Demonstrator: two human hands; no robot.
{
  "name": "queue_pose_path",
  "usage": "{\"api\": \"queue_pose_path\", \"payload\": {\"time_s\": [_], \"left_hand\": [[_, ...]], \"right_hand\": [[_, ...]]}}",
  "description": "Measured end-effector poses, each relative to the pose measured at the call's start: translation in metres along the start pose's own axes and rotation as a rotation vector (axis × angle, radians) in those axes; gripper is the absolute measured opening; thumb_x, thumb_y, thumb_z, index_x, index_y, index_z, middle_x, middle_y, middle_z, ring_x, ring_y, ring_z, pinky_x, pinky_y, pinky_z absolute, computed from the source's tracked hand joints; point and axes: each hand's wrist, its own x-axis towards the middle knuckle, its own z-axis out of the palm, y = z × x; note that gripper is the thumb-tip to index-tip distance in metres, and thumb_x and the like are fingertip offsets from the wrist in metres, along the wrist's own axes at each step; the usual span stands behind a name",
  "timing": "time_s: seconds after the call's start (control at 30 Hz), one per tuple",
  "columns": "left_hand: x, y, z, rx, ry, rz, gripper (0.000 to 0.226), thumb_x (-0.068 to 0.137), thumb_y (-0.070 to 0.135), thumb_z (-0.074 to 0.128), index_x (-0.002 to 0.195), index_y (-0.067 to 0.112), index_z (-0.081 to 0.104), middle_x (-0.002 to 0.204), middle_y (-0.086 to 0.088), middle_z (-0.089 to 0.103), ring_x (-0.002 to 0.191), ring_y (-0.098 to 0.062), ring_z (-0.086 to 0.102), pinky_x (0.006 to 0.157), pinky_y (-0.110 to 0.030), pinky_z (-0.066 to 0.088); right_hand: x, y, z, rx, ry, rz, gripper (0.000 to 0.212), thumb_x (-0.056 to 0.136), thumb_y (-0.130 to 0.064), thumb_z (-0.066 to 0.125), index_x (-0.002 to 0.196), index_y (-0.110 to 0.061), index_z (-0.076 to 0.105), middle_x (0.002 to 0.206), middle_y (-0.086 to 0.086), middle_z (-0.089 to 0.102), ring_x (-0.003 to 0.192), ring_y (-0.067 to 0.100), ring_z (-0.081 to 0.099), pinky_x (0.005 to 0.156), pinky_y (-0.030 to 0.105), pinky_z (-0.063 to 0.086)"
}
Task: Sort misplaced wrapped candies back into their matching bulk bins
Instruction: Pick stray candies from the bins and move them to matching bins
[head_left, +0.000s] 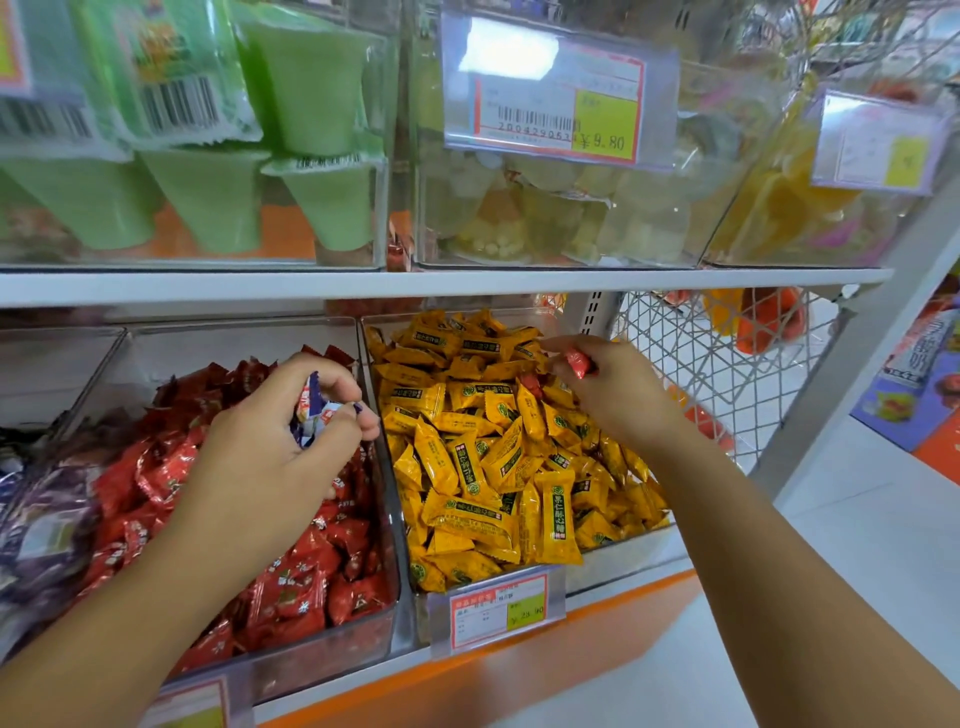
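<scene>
Two clear bulk bins stand side by side on the lower shelf. The left bin (317, 670) holds red wrapped candies (296, 587). The right bin (623, 566) holds yellow wrapped candies (467, 467). My left hand (280, 441) hovers over the red bin and grips a small bunch of blue-and-white wrapped candies (314, 410). My right hand (613, 384) is above the back of the yellow bin and pinches one red wrapped candy (578, 362). Another red candy (531, 383) lies among the yellow ones just left of that hand.
A bin of dark purple candies (36, 525) sits at the far left. Above, a shelf (415, 285) carries clear boxes of green cups (208, 197) and pale sweets (545, 208). Price tags (498, 608) hang on the bin fronts. A white wire basket (727, 364) stands to the right.
</scene>
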Motion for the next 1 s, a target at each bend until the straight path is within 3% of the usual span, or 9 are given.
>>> {"api": "queue_pose_path", "payload": {"time_s": [0.13,0.27,0.47,0.53,0.63,0.73,0.83,0.9,1.0], "left_hand": [[0.0,0.001,0.0,-0.024,-0.011,-0.006,0.022,0.091,0.013,0.054,0.085,0.035,0.053,0.084,0.022,0.07,0.062,-0.034,0.059,0.055,-0.048,0.055],[0.0,0.001,0.002,-0.079,-0.007,-0.012,0.022,0.09,0.012,0.054,0.082,0.032,0.054,0.084,0.018,0.07,0.072,-0.007,0.068,0.059,-0.046,0.058],[0.0,-0.004,-0.004,-0.028,-0.041,0.009,0.025,0.088,0.01,0.054,0.084,0.035,0.052,0.09,0.021,0.069,0.068,-0.017,0.066,0.054,-0.047,0.054],[-0.001,-0.007,-0.011,0.004,-0.033,0.007,0.021,0.087,0.013,0.055,0.085,0.034,0.053,0.083,0.012,0.07,0.058,-0.024,0.06,0.052,-0.043,0.049],[-0.002,-0.014,-0.025,-0.003,0.045,-0.018,0.017,0.086,0.012,0.055,0.084,0.029,0.055,0.075,-0.008,0.063,0.043,-0.011,0.039,0.042,-0.03,0.034],[-0.001,-0.021,-0.045,-0.079,0.189,-0.074,0.02,0.088,0.009,0.054,0.08,0.028,0.054,0.072,-0.016,0.058,0.043,-0.01,0.032,0.041,-0.025,0.029],[-0.002,-0.026,-0.063,-0.084,0.304,-0.108,0.02,0.088,0.013,0.056,0.08,0.031,0.055,0.061,-0.004,0.051,0.044,-0.011,0.034,0.046,-0.028,0.03],[-0.002,-0.028,-0.071,-0.03,0.333,-0.118,0.015,0.088,0.016,0.056,0.08,0.028,0.056,0.054,0.008,0.048,0.044,-0.008,0.036,0.05,-0.031,0.032],[0.003,-0.034,-0.074,0.031,0.234,-0.128,0.012,0.09,0.02,0.053,0.079,0.026,0.056,0.051,0.015,0.052,0.042,-0.006,0.04,0.049,-0.03,0.032]], "right_hand": [[-0.007,-0.007,0.005,-0.183,-0.15,-0.047,0.036,0.096,-0.022,0.057,0.132,-0.026,0.057,0.118,0.0,0.064,0.07,0.002,0.051,0.06,0.016,0.039],[-0.007,-0.013,0.011,-0.291,-0.16,-0.096,0.031,0.093,-0.021,0.06,0.124,-0.021,0.063,0.117,0.005,0.062,0.104,0.023,0.056,0.087,0.035,0.046],[-0.011,-0.031,0.008,-0.172,0.029,-0.101,0.02,0.096,-0.021,0.055,0.11,-0.015,0.068,0.099,-0.002,0.062,0.091,0.018,0.058,0.078,0.033,0.047],[-0.015,-0.048,0.008,-0.087,0.006,-0.131,0.021,0.096,-0.024,0.056,0.114,-0.019,0.067,0.101,-0.002,0.063,0.089,0.013,0.058,0.075,0.024,0.043],[-0.025,-0.075,0.024,0.003,-0.101,-0.167,0.014,0.096,-0.025,0.056,0.083,-0.025,0.061,0.071,-0.007,0.057,0.06,-0.004,0.053,0.051,0.015,0.036],[-0.028,-0.105,0.057,0.084,-0.084,-0.243,0.019,0.096,-0.021,0.056,0.077,-0.024,0.057,0.064,-0.011,0.05,0.057,-0.002,0.049,0.052,0.014,0.032],[-0.028,-0.134,0.091,0.137,-0.13,-0.367,0.013,0.095,-0.021,0.058,0.106,-0.023,0.065,0.101,-0.007,0.067,0.092,0.002,0.057,0.081,0.019,0.042],[-0.025,-0.144,0.102,0.102,-0.288,-0.372,0.048,0.092,-0.026,0.063,0.138,-0.027,0.049,0.139,-0.005,0.051,0.115,0.01,0.049,0.096,0.013,0.033],[-0.016,-0.141,0.099,0.085,-0.39,-0.301,0.06,0.089,-0.033,0.066,0.143,-0.036,0.04,0.148,-0.009,0.041,0.125,0.012,0.047,0.103,0.017,0.033]]}}
